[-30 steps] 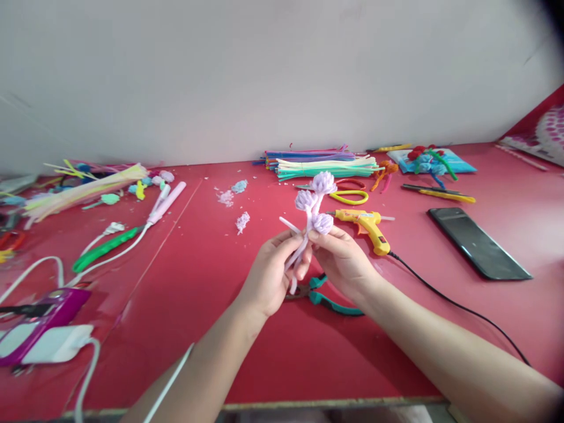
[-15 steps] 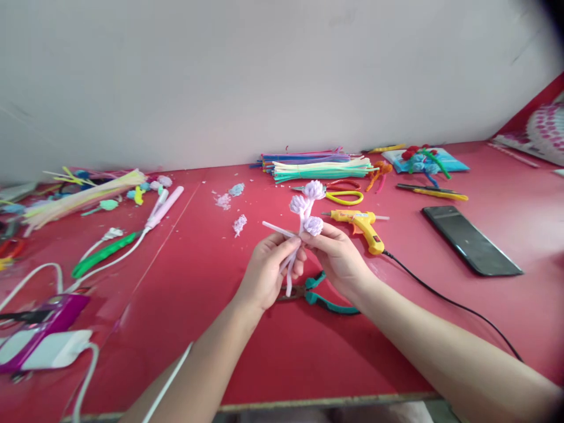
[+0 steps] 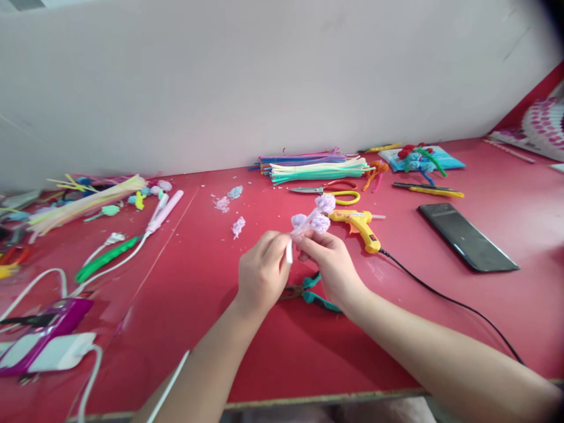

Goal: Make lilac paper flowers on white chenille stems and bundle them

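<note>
A lilac flower sprig point(image 3: 319, 222) with three fluffy heads is held over the middle of the red table, its heads tilted to the right. My left hand point(image 3: 264, 273) is closed on the stems, and one pale stem end sticks out beside its fingers. Pinching the stems just below the heads is my right hand point(image 3: 328, 258). Teal-handled pliers point(image 3: 312, 292) lie beneath the hands, partly hidden by the right one. Scissors point(image 3: 337, 191) with red and yellow handles rest just behind the flower heads.
A yellow glue gun point(image 3: 361, 226) and a black phone point(image 3: 467, 237) lie to the right. Bundled pipe cleaners point(image 3: 319, 170) are by the wall, with more point(image 3: 88, 204) at left. A pink hair iron point(image 3: 165, 211), green-handled tool point(image 3: 106, 259) and purple-white power strip point(image 3: 48, 346) lie left.
The sprig has tipped to the right and sits slightly lower. My left hand has rolled over, its back now showing, and the stem that pointed left no longer does.
</note>
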Available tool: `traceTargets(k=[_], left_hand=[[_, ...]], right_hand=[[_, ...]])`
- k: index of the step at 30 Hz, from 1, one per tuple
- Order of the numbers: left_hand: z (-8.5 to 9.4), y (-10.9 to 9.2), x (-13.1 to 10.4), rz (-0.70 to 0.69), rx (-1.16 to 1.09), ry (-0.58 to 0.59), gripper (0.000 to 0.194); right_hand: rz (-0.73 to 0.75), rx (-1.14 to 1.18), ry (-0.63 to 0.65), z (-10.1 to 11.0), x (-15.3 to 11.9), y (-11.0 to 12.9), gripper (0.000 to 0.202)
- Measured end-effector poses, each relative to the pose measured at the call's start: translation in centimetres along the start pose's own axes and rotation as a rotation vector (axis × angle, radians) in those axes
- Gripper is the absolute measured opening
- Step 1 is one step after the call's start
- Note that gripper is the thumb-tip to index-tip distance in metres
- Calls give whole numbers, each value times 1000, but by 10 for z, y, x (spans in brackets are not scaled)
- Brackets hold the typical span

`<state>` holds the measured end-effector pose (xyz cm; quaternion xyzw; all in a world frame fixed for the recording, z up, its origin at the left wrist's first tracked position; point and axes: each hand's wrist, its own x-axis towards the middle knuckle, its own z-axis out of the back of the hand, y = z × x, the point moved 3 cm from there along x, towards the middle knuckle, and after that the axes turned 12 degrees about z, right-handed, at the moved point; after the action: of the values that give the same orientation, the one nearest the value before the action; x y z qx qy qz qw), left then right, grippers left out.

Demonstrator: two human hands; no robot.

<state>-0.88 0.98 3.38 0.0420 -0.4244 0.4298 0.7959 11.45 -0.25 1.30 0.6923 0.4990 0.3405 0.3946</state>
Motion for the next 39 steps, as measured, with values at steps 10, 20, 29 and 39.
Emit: traceTargets(k=[10,20,29,39], left_hand=[[-4,-5,-2,28,23,38,6],[-4,2,1,744,-762,350,18],[-23,2,-1,1280,-1552,683,6],[-14,0,1,1058,-1186,482,20]], right_hand=[[-24,90,-71,4,0,-3,21],[83,7,94,9,7,0,15],[67,37,140,11,10,-4,10],[61,-21,134,9,10,-1,14]])
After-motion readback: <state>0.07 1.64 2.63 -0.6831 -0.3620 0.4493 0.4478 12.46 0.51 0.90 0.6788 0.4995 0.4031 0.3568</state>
